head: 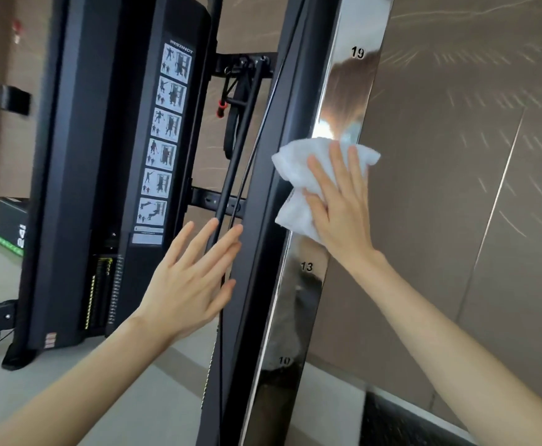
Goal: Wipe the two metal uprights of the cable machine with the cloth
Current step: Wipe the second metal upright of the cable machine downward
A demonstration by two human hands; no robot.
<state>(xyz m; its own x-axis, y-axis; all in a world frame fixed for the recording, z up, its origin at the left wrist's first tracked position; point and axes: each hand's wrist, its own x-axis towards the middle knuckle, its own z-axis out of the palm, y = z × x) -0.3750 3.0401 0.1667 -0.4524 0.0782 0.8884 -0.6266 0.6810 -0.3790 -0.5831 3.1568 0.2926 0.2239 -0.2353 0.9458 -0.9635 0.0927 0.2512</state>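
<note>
Left hand [192, 278]: fingers straight, spread, holding nothing, tips at black frame rail [263, 201], probably bracing. Right hand [337, 207]: fingers flat, pressing crumpled white cloth [298, 175] onto mirror-polished numbered metal upright [295, 317], between marks 13 and 19, for broad contact. Beyond: black weight-stack tower [102, 156].

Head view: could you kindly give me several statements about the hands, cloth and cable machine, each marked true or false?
1. The right hand presses the white cloth flat against the shiny metal upright. True.
2. The left hand holds a second cloth. False: it is open and holds nothing.
3. The cloth sits between the numbers 19 and 13 on the upright. True.
4. The exercise pictograms are printed on the shiny upright. False: they are on the black housing to its left.
</note>
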